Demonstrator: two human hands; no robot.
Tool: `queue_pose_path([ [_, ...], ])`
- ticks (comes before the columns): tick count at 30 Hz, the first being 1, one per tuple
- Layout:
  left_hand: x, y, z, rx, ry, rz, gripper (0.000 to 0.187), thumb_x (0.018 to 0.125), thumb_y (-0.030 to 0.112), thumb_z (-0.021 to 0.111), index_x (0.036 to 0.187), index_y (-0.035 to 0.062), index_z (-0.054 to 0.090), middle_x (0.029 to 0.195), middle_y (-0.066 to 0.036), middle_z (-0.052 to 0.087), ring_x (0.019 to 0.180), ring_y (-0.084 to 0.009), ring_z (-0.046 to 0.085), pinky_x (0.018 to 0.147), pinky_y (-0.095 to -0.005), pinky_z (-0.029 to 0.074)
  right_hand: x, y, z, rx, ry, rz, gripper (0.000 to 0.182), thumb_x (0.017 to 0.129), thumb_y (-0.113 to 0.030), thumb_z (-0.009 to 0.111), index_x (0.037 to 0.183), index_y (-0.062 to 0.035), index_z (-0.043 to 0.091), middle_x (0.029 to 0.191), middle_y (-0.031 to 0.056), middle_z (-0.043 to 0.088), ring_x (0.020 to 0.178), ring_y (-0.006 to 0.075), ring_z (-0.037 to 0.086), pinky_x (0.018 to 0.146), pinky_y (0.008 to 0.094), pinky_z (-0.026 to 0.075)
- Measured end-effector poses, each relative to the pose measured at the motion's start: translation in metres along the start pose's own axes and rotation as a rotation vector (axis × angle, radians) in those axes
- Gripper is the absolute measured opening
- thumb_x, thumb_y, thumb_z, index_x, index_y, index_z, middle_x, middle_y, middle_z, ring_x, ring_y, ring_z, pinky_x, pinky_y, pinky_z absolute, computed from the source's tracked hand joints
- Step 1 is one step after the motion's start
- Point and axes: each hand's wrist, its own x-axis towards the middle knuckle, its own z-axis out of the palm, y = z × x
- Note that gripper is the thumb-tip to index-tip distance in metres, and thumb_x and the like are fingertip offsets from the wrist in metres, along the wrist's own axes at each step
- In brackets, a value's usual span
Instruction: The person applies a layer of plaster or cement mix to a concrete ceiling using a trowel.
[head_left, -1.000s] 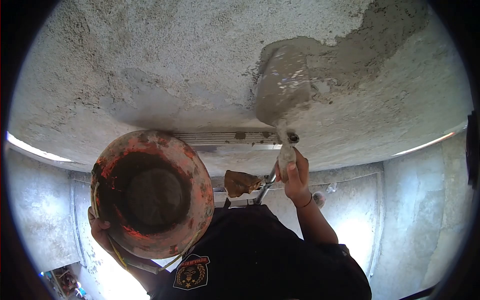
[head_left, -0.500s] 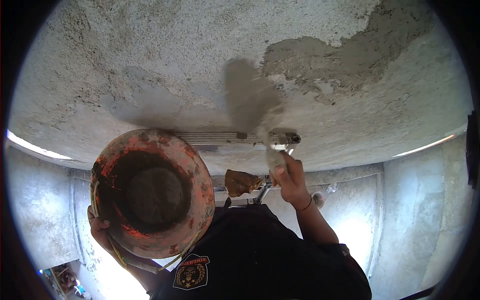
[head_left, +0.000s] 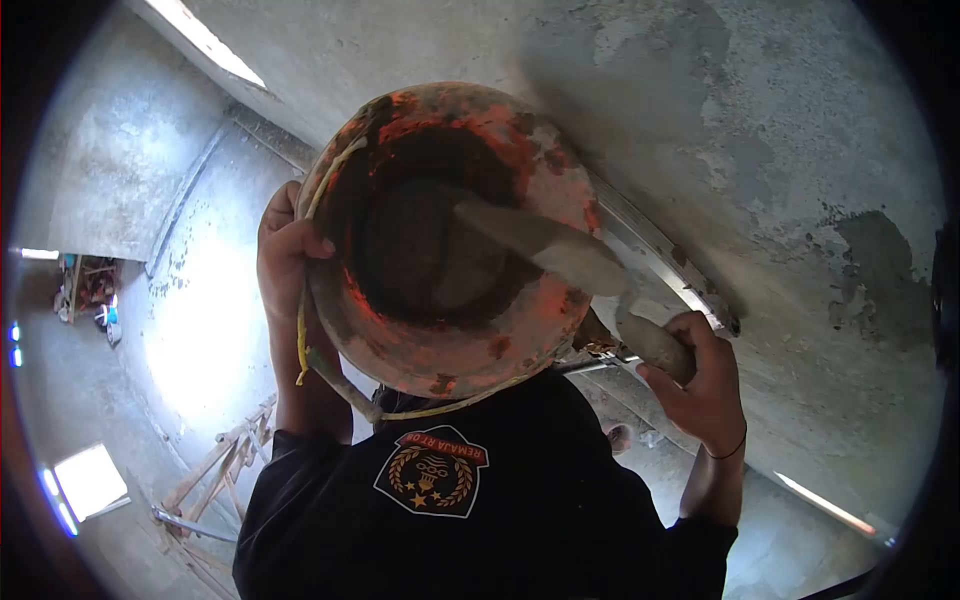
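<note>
A round orange bucket (head_left: 560, 190), crusted with grey mortar, is held up in front of my chest. My left hand (head_left: 290, 230) grips its left rim, thumb over the edge, beside a yellow cord (head_left: 303, 340) tied there. Inside lies wet grey mortar (head_left: 420, 250). In my right hand (head_left: 705, 380) is the handle of a trowel (head_left: 545, 245), its mortar-coated blade reaching over the right rim with the tip above the mortar. The fingers wrap round the handle.
A rough plastered wall (head_left: 640, 110) with a darker wet patch (head_left: 880, 260) rises close by. A metal ladder (head_left: 660, 260) leans behind the bucket. Wooden scaffolding poles (head_left: 225, 460) stand at lower left.
The trowel has come away from the wall and now reaches into the bucket. My left hand has raised the bucket and brought it rightward. The view has turned left.
</note>
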Motion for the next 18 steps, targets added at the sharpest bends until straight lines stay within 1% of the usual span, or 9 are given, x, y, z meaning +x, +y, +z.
queue_pose_path([
  [1,-0.001,0.0,0.001,-0.003,0.011,0.004,0.019,0.055,-0.005,0.047,0.069,0.0063,0.042,0.067,-0.004,0.052,0.06,-0.0134,0.047,0.06,-0.0227,0.041,0.006,-0.01,0.001,-0.119,-0.026,-0.062,0.032,0.076,-0.011,0.07,0.101,-0.0043,0.051,0.076,0.0149,0.065,0.067,0.0265,0.067,0.062,0.0368,0.05],
  [2,-0.002,0.001,0.001,0.005,-0.002,0.004,0.019,0.055,-0.005,0.047,0.069,0.0064,0.042,0.067,-0.003,0.052,0.059,-0.0128,0.047,0.059,-0.0222,0.041,0.012,-0.019,0.002,-0.119,-0.034,-0.071,0.032,0.076,-0.011,0.07,0.101,-0.0043,0.051,0.076,0.0149,0.065,0.067,0.0265,0.067,0.062,0.0368,0.05],
  [4,-0.008,0.004,0.004,0.014,-0.008,0.003,0.018,0.056,-0.005,0.048,0.069,0.0065,0.042,0.066,-0.003,0.051,0.058,-0.0122,0.046,0.059,-0.0218,0.041,0.02,-0.034,0.004,-0.261,-0.125,-0.107,0.033,0.075,-0.013,0.068,0.103,-0.0049,0.052,0.075,0.0159,0.064,0.067,0.0331,0.066,0.063,0.0409,0.051],
  [5,-0.013,0.007,0.008,0.066,0.003,0.022,0.018,0.056,-0.005,0.048,0.069,0.0067,0.042,0.065,-0.002,0.051,0.058,-0.0113,0.046,0.058,-0.0211,0.04,0.023,-0.042,0.006,-0.259,-0.13,-0.109,0.033,0.075,-0.013,0.068,0.103,-0.0049,0.052,0.075,0.0159,0.064,0.067,0.0331,0.066,0.063,0.0409,0.051],
  [6,-0.017,0.011,0.012,0.119,0.012,0.041,0.018,0.057,-0.006,0.048,0.068,0.0069,0.042,0.065,-0.002,0.052,0.057,-0.0104,0.045,0.057,-0.0205,0.039,0.027,-0.05,0.008,-0.36,-0.169,-0.125,0.034,0.075,-0.014,0.067,0.104,-0.0039,0.053,0.073,0.0166,0.063,0.066,0.0339,0.066,0.062,0.0425,0.051],
  [7,-0.021,0.011,0.018,0.126,0.014,0.041,0.018,0.057,-0.006,0.048,0.068,0.0069,0.042,0.065,-0.002,0.052,0.057,-0.0104,0.045,0.057,-0.0205,0.039,0.029,-0.052,0.011,-0.457,-0.206,-0.141,0.034,0.075,-0.015,0.066,0.104,-0.0029,0.054,0.072,0.0173,0.062,0.064,0.0348,0.065,0.062,0.044,0.051],
  [10,-0.037,0.019,0.036,0.153,0.015,0.112,0.019,0.057,-0.006,0.05,0.069,0.0068,0.043,0.064,-0.002,0.052,0.055,-0.0087,0.045,0.054,-0.0204,0.037,0.035,-0.061,0.022,-0.59,-0.25,-0.171,0.032,0.074,-0.013,0.064,0.102,-0.0014,0.054,0.069,0.0186,0.061,0.061,0.0367,0.064,0.06,0.0454,0.051],
  [13,-0.05,0.028,0.05,0.173,-0.007,0.148,0.019,0.057,-0.006,0.051,0.069,0.0063,0.043,0.063,-0.002,0.053,0.054,-0.0082,0.045,0.052,-0.0203,0.035,0.037,-0.064,0.036,-0.585,-0.223,-0.139,0.027,0.073,-0.009,0.062,0.098,-0.0006,0.054,0.069,0.0206,0.06,0.06,0.0373,0.064,0.056,0.0452,0.052],
  [18,-0.061,0.037,0.063,0.231,-0.021,0.181,0.017,0.059,-0.007,0.053,0.068,0.0053,0.044,0.061,-0.003,0.055,0.052,-0.0088,0.048,0.049,-0.0206,0.036,0.02,-0.055,0.058,-0.532,-0.131,-0.107,0.03,0.076,-0.011,0.065,0.101,-0.0008,0.053,0.072,0.0191,0.059,0.058,0.0354,0.063,0.054,0.0457,0.048],
])
